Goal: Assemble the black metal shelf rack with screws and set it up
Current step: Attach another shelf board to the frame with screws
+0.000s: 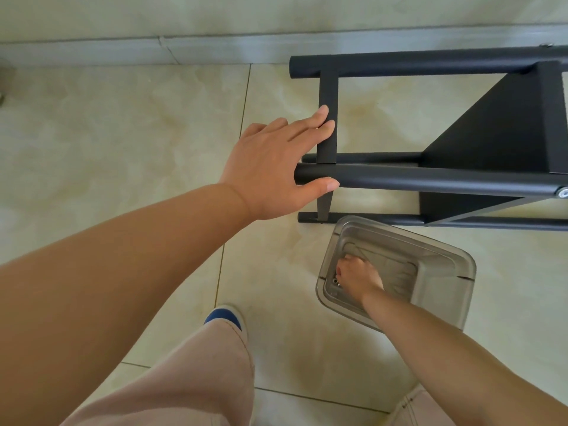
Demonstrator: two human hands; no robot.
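While the camera looks straight down, these lines run from the person's legs outward to the wall
Legs: beige trousers [196, 379] fill the bottom edge, and a blue and white shoe [227, 318] shows on the floor tiles
Right hand: the right hand [358, 279] reaches down into the clear plastic bin [445, 281], fingers bent toward the bottom beside some small silver screws [336, 282]; I cannot tell whether the fingertips pinch one
Bin: it stands on the floor just beside the nearest tube of the rack, tilted a little against the tile lines
Left hand: the left hand [276, 167] lies flat and spread on the end of the rack, fingers straight along the short crossbar [327, 118], thumb stretched along a long tube [430, 179], nothing clasped
Rack: the black metal shelf rack [507, 124] lies on its side on the floor at upper right, long tubes running out past the right edge, a flat black shelf panel set between them
Bolt: a silver bolt head [563, 192] sits in that tube at the right edge
Floor: glossy cream tiles [123, 133] with thin dark joints
Wall: a pale baseboard [153, 50] runs along the top, behind the rack
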